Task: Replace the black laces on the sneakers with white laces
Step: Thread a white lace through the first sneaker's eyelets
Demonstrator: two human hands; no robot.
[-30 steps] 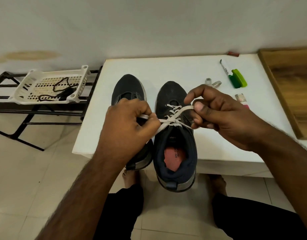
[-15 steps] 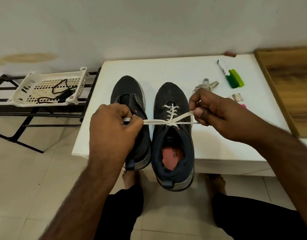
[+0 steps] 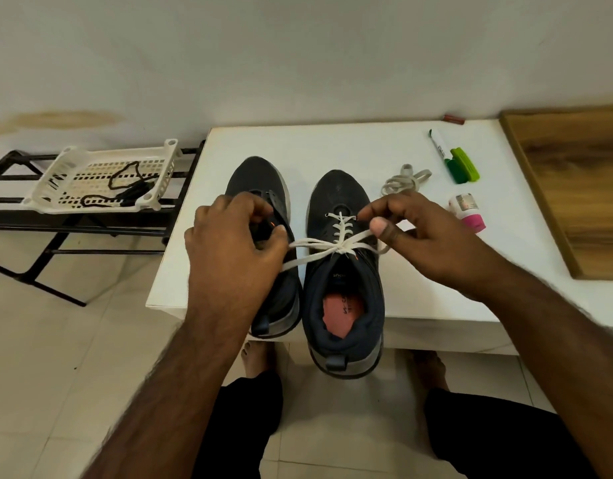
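Pulling on a white lace (image 3: 336, 245), both hands are busy over the right-hand sneaker (image 3: 343, 271) of a dark pair. Lace is threaded up the eyelets and crossed into a knot at the top of the tongue. Left hand (image 3: 234, 252) is closed, thumb & fingers pinching the lace's left strands, which run taut from the knot; it sits over the 2nd sneaker (image 3: 263, 188), hiding most of it. Right hand (image 3: 422, 236) is pinched on the right end, thumb on top, other fingers curled; a short tail sticks out below it.

Both sneakers sit side by side, toes toward the wall, on a white desk (image 3: 332, 146). Heel of the laced one hangs over the near edge, pink insole showing. The left sneaker shows no white lace where visible.

Further back on the desk, right of the laced toe: a 2nd white lace (image 3: 403, 179) in a loose bundle. Beyond that a marker (image 3: 439, 145) w/ green cap, touching a green block (image 3: 465, 165). Nearer, just beside the right hand, a small tube (image 3: 469, 212) w/ pink cap. Small red item (image 3: 454, 119) at the desk's back edge, too small to tell what. Wood board (image 3: 574, 188) along the desk's right side.

Left of the desk, a black metal rack (image 3: 90, 226) carries a white basket (image 3: 42, 188), w/ black laces (image 3: 125, 188) lying in it.

Below: person's bare feet on the tiled floor (image 3: 56, 375), dark trousers at the knees.
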